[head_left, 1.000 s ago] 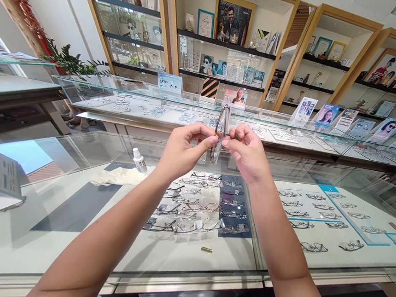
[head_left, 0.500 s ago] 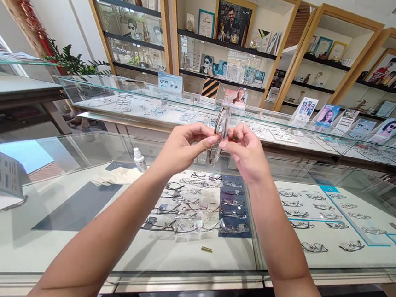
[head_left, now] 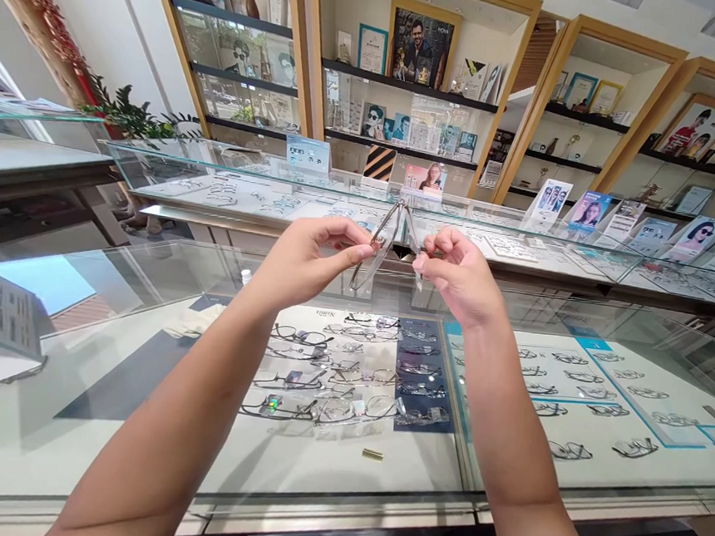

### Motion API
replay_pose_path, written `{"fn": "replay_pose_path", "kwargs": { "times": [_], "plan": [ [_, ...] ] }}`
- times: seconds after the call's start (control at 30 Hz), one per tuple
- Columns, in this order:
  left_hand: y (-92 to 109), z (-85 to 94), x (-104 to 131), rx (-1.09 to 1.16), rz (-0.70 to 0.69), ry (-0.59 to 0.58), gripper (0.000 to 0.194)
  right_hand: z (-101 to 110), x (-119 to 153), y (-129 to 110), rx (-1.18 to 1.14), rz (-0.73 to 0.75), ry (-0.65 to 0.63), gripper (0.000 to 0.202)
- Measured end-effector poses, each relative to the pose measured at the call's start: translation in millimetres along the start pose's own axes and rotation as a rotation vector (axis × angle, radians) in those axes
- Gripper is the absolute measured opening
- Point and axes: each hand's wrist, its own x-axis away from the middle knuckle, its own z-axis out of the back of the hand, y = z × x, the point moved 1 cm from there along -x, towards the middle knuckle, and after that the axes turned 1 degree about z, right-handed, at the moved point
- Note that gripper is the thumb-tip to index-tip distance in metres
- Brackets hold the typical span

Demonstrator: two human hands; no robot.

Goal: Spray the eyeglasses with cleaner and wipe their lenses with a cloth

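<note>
My left hand [head_left: 308, 265] pinches one side of a thin-rimmed pair of eyeglasses [head_left: 390, 223], held up above the glass counter. On the other side, the fingertips of my right hand [head_left: 464, 279] are closed on a clear, thin part of the eyeglasses. The two parts meet at the top and spread downward like an upside-down V. Whether the right part is a second lens or an attachment, I cannot tell. Below, several eyeglass frames [head_left: 357, 375] lie in rows inside the counter.
A glass display counter [head_left: 312, 498] stands in front of me. A small gold-coloured piece [head_left: 372, 454], a pale cloth [head_left: 193, 320] and a white bottle [head_left: 246, 277], mostly hidden by my left arm, are there. Behind stand another glass case [head_left: 170, 189] and wooden-framed shelves [head_left: 315, 72].
My hands have moved apart, the left one to the left and the right one slightly right. The two parts of the eyeglasses, close together before, now spread apart at the bottom.
</note>
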Motion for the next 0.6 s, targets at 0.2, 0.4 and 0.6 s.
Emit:
{"fn": "replay_pose_path", "kwargs": {
  "times": [0.2,0.4,0.6],
  "plan": [
    [-0.5,6.3,-1.8,-0.059,0.002,-0.003,0.031,11.9,-2.9,-1.7,0.023,0.084,0.092,0.051],
    [-5.2,6.8,-2.7,-0.076,0.001,-0.032,0.032,21.1,-3.7,-4.9,0.085,0.171,0.136,0.048],
    [-5.6,11.2,-3.5,-0.098,0.012,-0.08,0.03,24.5,0.6,-14.7,0.106,0.208,0.136,0.048]
  ]
}}
